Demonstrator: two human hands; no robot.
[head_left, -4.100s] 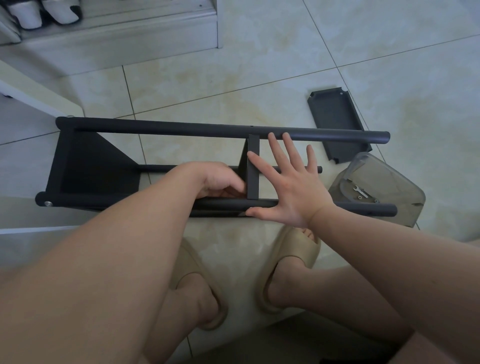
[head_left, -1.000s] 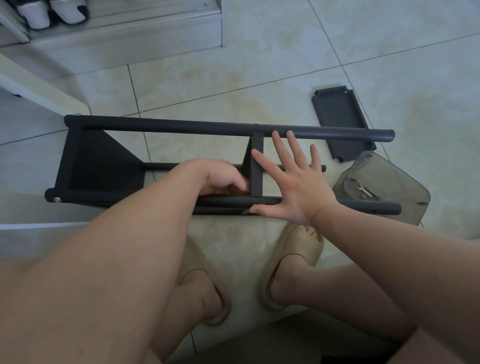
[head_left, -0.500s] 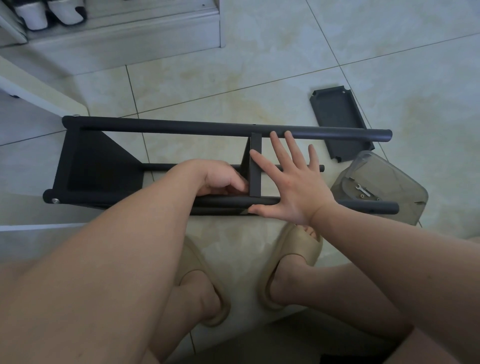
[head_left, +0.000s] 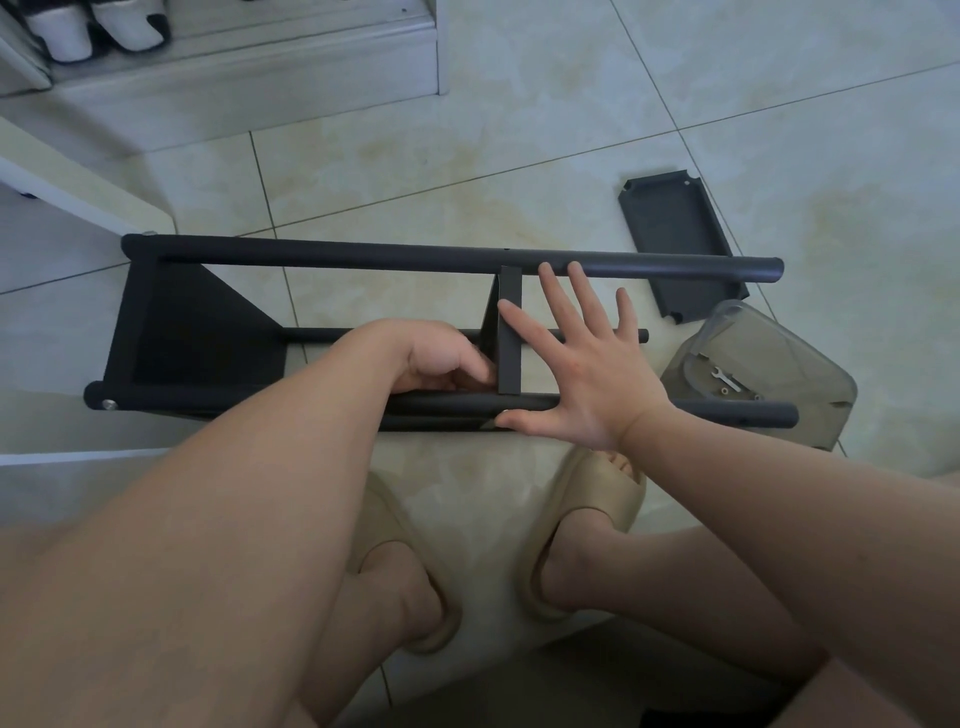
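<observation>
Frame (head_left: 363, 261) of black tubes lies on the floor (head_left: 571, 104). The right hand (head_left: 587, 374), fingers spread straight, presses flat on its near tube, just right of the crosspiece (head_left: 510, 332). The left hand (head_left: 436, 358) curls inside the frame, left of the crosspiece; whether it grips anything is hidden. A clear tub (head_left: 795, 364) sits right of the right hand.
</observation>
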